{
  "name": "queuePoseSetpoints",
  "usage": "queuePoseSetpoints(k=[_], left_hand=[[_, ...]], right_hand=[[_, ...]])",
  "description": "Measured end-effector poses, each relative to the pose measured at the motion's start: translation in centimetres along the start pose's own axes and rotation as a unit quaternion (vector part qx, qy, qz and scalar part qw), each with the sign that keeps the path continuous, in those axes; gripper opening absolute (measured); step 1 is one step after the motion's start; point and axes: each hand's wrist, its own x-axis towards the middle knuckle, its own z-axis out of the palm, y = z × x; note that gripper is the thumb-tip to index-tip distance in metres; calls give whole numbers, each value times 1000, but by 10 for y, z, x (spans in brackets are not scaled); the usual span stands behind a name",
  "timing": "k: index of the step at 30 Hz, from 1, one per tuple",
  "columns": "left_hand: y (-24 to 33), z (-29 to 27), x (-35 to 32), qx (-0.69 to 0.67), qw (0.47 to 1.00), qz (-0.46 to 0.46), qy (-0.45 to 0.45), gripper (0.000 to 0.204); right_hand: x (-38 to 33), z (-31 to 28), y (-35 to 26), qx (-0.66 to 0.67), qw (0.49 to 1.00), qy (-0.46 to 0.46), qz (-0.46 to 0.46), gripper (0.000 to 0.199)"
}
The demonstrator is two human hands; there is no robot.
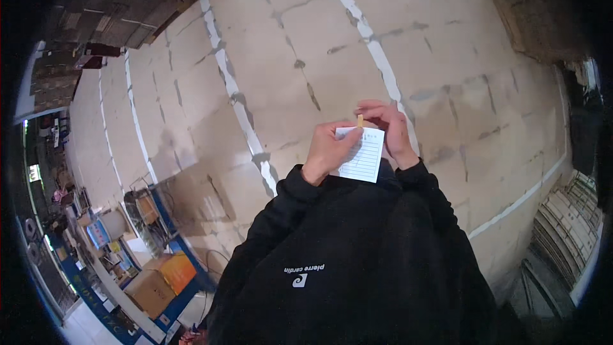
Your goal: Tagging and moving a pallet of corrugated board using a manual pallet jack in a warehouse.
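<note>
A white ruled paper slip (361, 161), printed with lines, hangs in front of my chest. My left hand (329, 152) pinches its upper left part, thumb on top. A small yellow strip (360, 120) sticks up at the slip's top edge, beside the tip of that thumb; whether it is a clip or something else I cannot tell. My right hand (397, 135) is close to the slip's right side. Its fingers reach left, apart and slightly bent, behind the yellow strip. The right thumb is not clearly seen.
Flattened cardboard stacks (131, 0) stand at the far left, with more brown stacks (530, 9) at the far right. A blue-edged bench (201, 268) at left holds a cardboard box (151, 292) and an orange item (178, 273). White lines (377, 57) cross the worn floor.
</note>
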Motion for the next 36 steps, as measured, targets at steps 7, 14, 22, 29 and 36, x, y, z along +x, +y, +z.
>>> queuePoseSetpoints(k=[7,14,22,29,36], left_hand=[[52,-37,146,62,997,27,35,21],[119,-79,303,179,965,110,159,26],[233,-116,470,200,947,103,228,27],[282,-180,606,153,942,95,284,24],[338,-255,786,218,943,121,220,24]], right_hand=[[155,-24,-57,61,990,97,85,40],[301,-25,-101,-249,968,10,31,19],[540,-60,-149,-148,985,-81,31,14],[719,-47,-191,-191,967,-162,45,19],[909,-66,-174,-112,985,-99,81,19]])
